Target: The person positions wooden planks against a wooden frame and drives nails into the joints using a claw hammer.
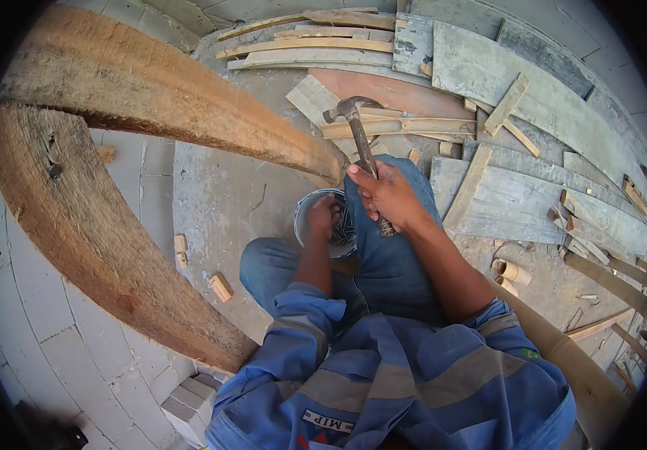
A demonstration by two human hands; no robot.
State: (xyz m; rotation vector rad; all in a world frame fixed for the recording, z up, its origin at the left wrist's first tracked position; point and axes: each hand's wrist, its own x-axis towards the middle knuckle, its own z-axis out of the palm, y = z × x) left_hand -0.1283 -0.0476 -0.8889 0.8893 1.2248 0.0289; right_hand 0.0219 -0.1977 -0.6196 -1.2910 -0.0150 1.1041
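A claw hammer [361, 139] with a worn handle is held upright over my knee, its head pointing away from me. My right hand [389, 196] is wrapped round its handle, thumb along the side. My left hand [324, 215] reaches into a round bucket [302, 208] between my legs. Nails [344, 227] lie in the bucket beside that hand. Its fingertips point down and are partly hidden, so whether they hold a nail cannot be made out.
Two thick timber beams [158, 90] [121, 232] stand close at the left; one has a nail head in it. Boards [518, 97] and wood strips lie ahead and right. Wood blocks [221, 287] are on the floor. A bamboo pole [575, 360] is beside me at the right.
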